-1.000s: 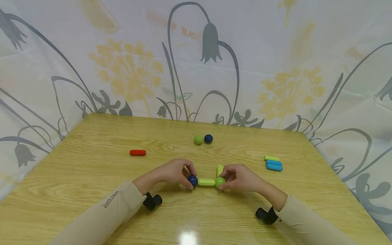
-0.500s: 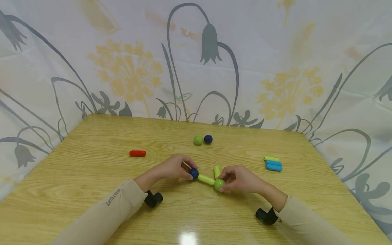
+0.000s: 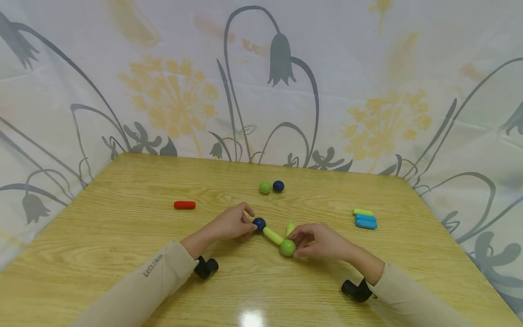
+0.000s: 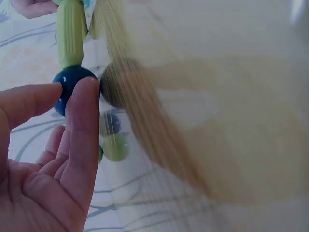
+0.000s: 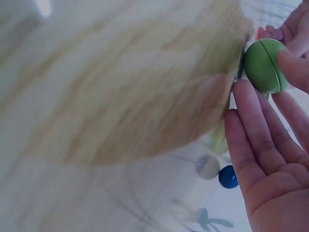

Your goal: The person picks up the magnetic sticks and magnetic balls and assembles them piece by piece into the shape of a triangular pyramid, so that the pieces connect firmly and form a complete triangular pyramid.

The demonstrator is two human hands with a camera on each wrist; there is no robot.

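In the head view my left hand (image 3: 234,222) pinches a dark blue ball (image 3: 259,224) between thumb and a finger, which the left wrist view shows closely on the blue ball (image 4: 72,87). A yellow-green ribbed stick (image 3: 273,236) joins this ball to a light green ball (image 3: 288,248). My right hand (image 3: 320,240) holds the green ball, its thumb and forefinger at the ball's side; a seam shows on the green ball (image 5: 264,65) in the right wrist view. Behind the right fingertips, a second yellow-green stick (image 3: 290,229) points away from the green ball, partly hidden.
Farther back on the wooden table (image 3: 229,290) sit a loose green ball (image 3: 264,187) and a loose blue ball (image 3: 278,186). A red stick (image 3: 185,205) lies at left. At right lie a yellow-green stick (image 3: 362,212) and blue sticks (image 3: 365,221). Patterned cloth (image 3: 261,91) hangs behind.
The blue ball has swung away from me with my left hand, so the joining stick now slants. The green ball has shifted slightly left and nearer to me.
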